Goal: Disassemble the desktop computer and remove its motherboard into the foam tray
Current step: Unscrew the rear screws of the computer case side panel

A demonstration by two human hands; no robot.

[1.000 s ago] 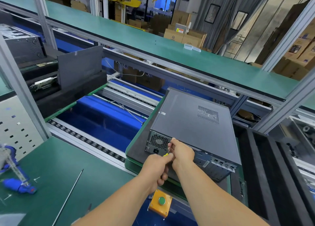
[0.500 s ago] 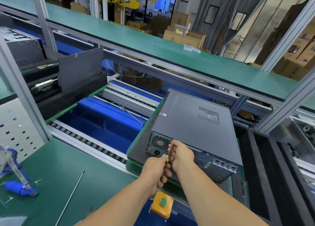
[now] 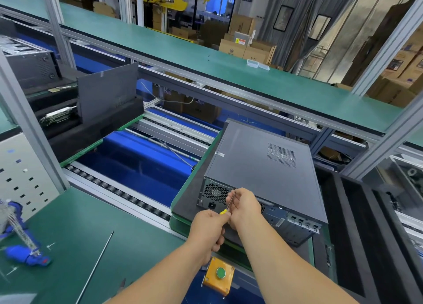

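Conveyor pallet (image 3: pixel 183 203) with computer (image 3: pixel 263 173); left hand (image 3: pixel 209 227) gripping screwdriver (image 3: pixel 225 208), right hand (image 3: pixel 243 206) pinching shaft.

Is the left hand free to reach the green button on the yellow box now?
Probably not at once. The left hand holds the screwdriver at the computer case. The green button lies close below that wrist, with nothing covering it, so the tool must be released first.

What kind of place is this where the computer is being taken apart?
Most likely a factory disassembly line or electronics workshop. A roller conveyor runs between green-topped workbenches, a desktop computer sits on a pallet beside a black foam tray, and stacked cardboard boxes fill the background.
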